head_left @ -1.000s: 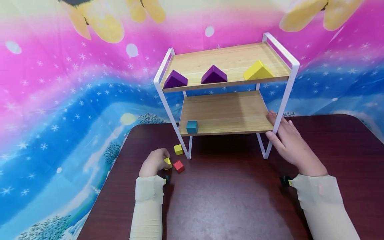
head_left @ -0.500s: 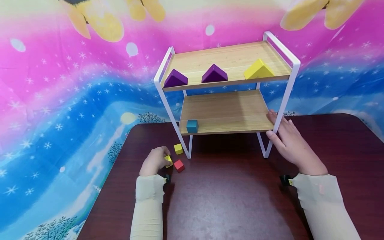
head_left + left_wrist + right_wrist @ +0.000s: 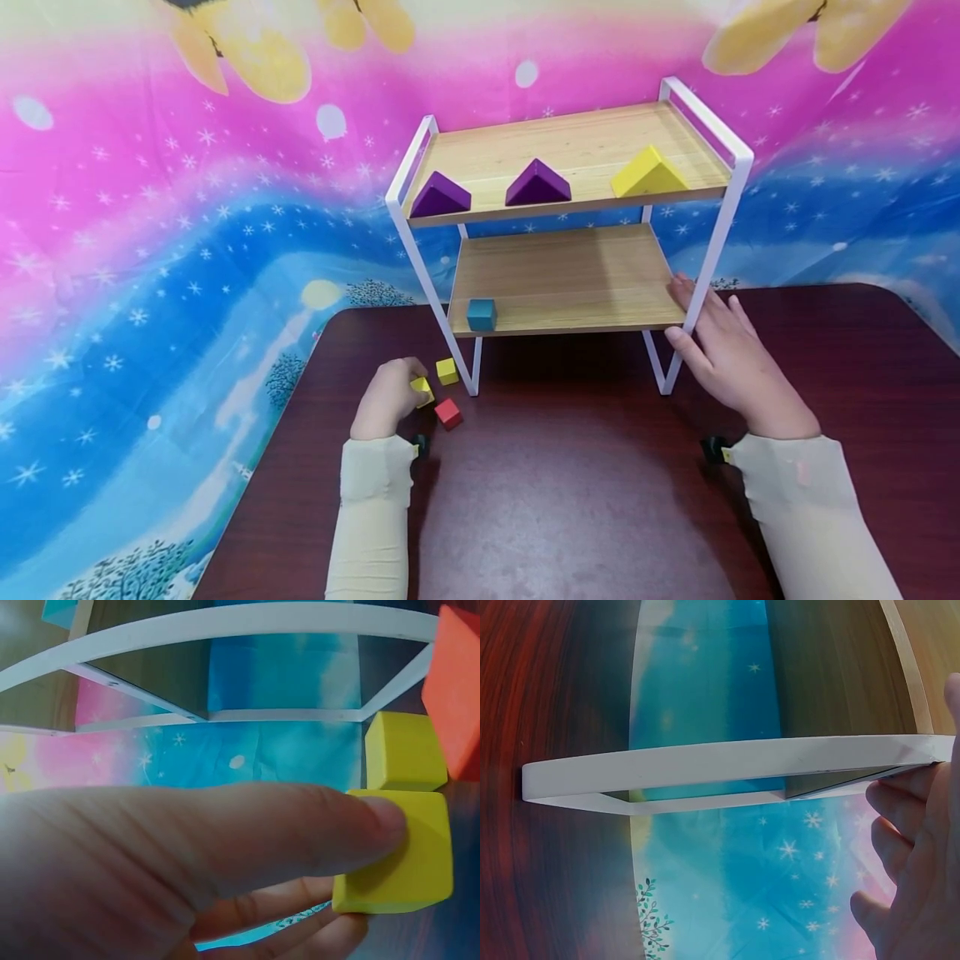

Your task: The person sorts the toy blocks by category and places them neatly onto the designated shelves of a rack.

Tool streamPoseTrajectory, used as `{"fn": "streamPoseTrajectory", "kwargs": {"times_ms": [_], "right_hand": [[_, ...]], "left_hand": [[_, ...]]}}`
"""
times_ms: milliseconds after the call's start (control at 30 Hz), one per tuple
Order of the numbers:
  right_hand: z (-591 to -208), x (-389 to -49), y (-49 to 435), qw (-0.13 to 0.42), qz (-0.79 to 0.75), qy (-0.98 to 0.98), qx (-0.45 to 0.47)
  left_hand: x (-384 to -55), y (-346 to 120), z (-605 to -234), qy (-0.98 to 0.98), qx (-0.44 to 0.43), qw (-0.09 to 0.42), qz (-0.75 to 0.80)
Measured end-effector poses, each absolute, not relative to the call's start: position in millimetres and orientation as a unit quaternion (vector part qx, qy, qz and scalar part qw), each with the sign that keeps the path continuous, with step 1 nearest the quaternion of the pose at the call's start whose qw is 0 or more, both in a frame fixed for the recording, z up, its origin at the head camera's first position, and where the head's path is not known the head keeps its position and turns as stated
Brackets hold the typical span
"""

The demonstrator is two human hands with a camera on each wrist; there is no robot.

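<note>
In the head view my left hand [image 3: 385,398] pinches a yellow cube [image 3: 423,391] low over the table. The left wrist view shows the thumb flat on that cube's face [image 3: 412,851], with fingers on the far side. Close by are a second yellow cube [image 3: 447,372] and a red cube [image 3: 448,413], both left of the shelf rack's front leg. My right hand [image 3: 738,362] rests against the right side of the white-framed shelf rack [image 3: 712,242], fingers extended along it and thumb at the front post. In the right wrist view, several fingertips [image 3: 900,802] lie beside the white frame.
A teal cube [image 3: 482,315] sits at the left front of the lower wooden shelf [image 3: 570,279]. Along the upper shelf's [image 3: 555,137] front edge stand two purple triangular blocks [image 3: 537,185] and a yellow one [image 3: 649,173]. A printed cloth [image 3: 187,208] hangs behind the dark table [image 3: 562,500].
My left hand has moved slightly away from me with the yellow cube, toward the other yellow cube. The right hand stays against the rack.
</note>
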State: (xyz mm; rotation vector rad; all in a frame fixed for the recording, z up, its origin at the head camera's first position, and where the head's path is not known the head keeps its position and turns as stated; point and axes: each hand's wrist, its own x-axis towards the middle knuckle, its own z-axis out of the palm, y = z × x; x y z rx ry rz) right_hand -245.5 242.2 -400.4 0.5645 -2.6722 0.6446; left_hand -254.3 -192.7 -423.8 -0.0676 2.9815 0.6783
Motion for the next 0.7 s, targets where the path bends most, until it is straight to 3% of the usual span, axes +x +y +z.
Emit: {"fn": "streamPoseTrajectory", "kwargs": {"times_ms": [700], "right_hand": [[-399.8,-244.8,242.7,0.165,0.218,-0.943,0.193]], "left_hand": [[-250.5,-183.5,-413.8,0.976,0.017,-0.005,0.219]]}}
